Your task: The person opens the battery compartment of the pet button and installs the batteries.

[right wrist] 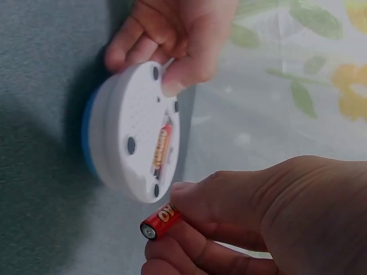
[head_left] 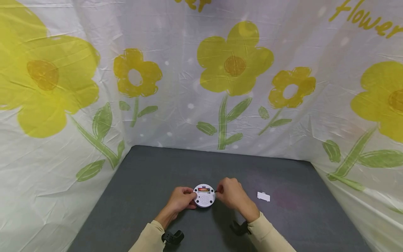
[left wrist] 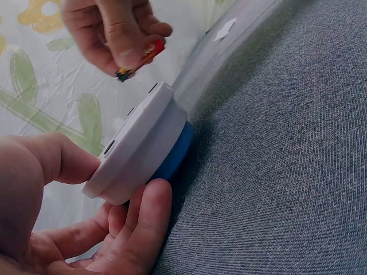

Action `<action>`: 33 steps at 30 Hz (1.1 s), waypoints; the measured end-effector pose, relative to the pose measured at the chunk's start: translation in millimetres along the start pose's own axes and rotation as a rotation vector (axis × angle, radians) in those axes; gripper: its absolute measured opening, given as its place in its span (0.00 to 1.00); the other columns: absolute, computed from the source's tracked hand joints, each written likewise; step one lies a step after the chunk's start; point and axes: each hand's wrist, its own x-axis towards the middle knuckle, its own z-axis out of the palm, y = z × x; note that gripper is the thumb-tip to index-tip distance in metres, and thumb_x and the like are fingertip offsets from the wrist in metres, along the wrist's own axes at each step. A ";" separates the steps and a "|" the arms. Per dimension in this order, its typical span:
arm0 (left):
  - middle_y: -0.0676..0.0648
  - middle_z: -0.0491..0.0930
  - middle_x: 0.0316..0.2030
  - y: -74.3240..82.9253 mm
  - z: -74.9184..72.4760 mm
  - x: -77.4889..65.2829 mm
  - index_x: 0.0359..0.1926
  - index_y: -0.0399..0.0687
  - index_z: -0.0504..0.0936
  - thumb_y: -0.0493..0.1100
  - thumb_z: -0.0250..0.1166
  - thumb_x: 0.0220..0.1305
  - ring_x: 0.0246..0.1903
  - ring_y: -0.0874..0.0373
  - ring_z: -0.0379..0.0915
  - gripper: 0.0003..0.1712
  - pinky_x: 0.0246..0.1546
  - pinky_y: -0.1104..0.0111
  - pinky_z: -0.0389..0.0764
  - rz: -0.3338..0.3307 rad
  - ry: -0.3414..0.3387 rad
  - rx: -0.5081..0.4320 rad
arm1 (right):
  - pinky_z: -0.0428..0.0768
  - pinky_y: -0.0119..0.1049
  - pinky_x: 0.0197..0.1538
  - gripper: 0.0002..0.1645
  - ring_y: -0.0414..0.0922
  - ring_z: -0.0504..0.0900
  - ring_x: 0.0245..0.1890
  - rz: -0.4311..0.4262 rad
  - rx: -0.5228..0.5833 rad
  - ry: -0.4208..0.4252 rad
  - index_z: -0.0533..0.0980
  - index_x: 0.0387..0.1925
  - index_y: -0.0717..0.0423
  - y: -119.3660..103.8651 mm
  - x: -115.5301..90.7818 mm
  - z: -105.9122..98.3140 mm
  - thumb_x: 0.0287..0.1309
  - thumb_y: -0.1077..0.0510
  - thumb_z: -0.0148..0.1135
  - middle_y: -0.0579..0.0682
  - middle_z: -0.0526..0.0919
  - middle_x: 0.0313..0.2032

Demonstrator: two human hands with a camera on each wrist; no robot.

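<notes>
The right hand (right wrist: 275, 217) pinches a red battery (right wrist: 160, 222) just below the round device's (right wrist: 129, 137) open bay at frame centre, while the left hand (right wrist: 172, 34) grips its rim.

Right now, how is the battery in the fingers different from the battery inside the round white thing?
The battery in the right hand is out in the air, pinched by the right hand; the battery in the device lies in the open slot of the round white device, which the left hand steadies. One end of the held battery shows fully; the seated one shows only its side. Both look red with orange print.
</notes>
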 end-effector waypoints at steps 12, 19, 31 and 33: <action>0.40 0.89 0.39 -1.4 -1.1 -0.6 0.56 0.25 0.82 0.36 0.66 0.67 0.30 0.57 0.87 0.20 0.33 0.64 0.94 0.012 -0.009 -0.010 | 0.83 0.38 0.31 0.03 0.41 0.83 0.27 -0.091 0.011 0.011 0.88 0.32 0.56 -20.7 21.5 -3.6 0.60 0.65 0.76 0.47 0.88 0.28; 0.40 0.89 0.39 -2.1 -1.2 -0.9 0.54 0.26 0.83 0.35 0.65 0.66 0.29 0.57 0.87 0.19 0.33 0.64 0.93 0.022 -0.012 -0.027 | 0.88 0.44 0.36 0.02 0.45 0.88 0.31 -0.132 0.050 -0.025 0.88 0.36 0.60 -28.4 29.0 3.8 0.64 0.64 0.75 0.50 0.90 0.31; 0.41 0.89 0.38 -0.8 -1.7 -2.7 0.52 0.28 0.84 0.36 0.65 0.67 0.30 0.57 0.88 0.17 0.33 0.65 0.93 0.013 -0.008 -0.016 | 0.85 0.32 0.35 0.04 0.40 0.87 0.32 -0.280 0.054 -0.068 0.89 0.40 0.56 -21.8 36.2 25.2 0.65 0.66 0.75 0.49 0.91 0.34; 0.41 0.89 0.37 -1.3 -2.0 -2.1 0.52 0.29 0.84 0.36 0.65 0.66 0.29 0.57 0.88 0.17 0.33 0.65 0.93 0.016 -0.006 -0.015 | 0.85 0.32 0.34 0.04 0.40 0.87 0.32 -0.284 0.044 -0.067 0.89 0.41 0.57 -20.0 36.6 28.1 0.66 0.65 0.74 0.49 0.91 0.34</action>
